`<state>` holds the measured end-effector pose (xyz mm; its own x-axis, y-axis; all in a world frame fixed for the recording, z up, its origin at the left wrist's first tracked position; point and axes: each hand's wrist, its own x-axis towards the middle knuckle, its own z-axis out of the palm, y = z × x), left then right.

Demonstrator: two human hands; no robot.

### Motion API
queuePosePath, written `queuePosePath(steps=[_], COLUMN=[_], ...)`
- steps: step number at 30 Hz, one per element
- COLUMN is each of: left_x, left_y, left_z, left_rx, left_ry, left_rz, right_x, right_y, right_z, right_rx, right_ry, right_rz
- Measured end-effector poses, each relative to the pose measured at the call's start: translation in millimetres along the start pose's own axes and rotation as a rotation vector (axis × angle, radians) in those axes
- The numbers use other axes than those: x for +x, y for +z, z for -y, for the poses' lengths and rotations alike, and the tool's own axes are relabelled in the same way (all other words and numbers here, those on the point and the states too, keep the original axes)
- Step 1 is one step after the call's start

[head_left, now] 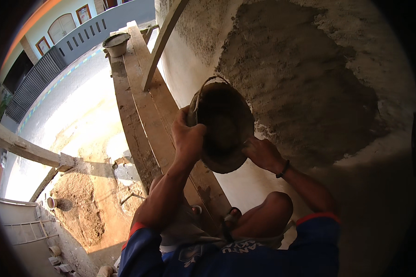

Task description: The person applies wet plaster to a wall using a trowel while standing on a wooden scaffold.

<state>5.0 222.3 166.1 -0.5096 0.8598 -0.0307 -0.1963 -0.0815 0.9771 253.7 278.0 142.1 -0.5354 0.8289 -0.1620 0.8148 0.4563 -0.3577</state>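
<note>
A dark, mortar-crusted bucket (222,124) with a looped handle is tilted sideways, its opening toward me. My left hand (189,134) grips its left rim near the handle, and my right hand (259,150) holds the lower right rim. Behind it is a plastered wall with a large dark patch of rough render (300,83). I squat on a plank platform (141,124), with my knees and sandalled feet below the bucket.
Another bucket (117,47) stands at the platform's far end. A slanted timber (164,44) crosses at the wall side, and a beam (27,147) juts at left. Far below lie a sand pile (81,207), a ladder (27,232) and a paved street before a fenced house.
</note>
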Motion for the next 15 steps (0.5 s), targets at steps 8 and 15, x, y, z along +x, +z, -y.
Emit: queuePosePath(steps=[8, 15], left_x=[16, 23], left_y=[-9, -27], left_z=[0, -5], left_rx=[-0.188, -0.185], left_ry=[0.001, 0.055], left_rz=[-0.076, -0.165], right_x=[7, 14], right_y=[-57, -174], right_z=[12, 91], right_rx=[-0.009, 0.098], right_ry=[-0.072, -0.226], right_rz=[-0.061, -0.183])
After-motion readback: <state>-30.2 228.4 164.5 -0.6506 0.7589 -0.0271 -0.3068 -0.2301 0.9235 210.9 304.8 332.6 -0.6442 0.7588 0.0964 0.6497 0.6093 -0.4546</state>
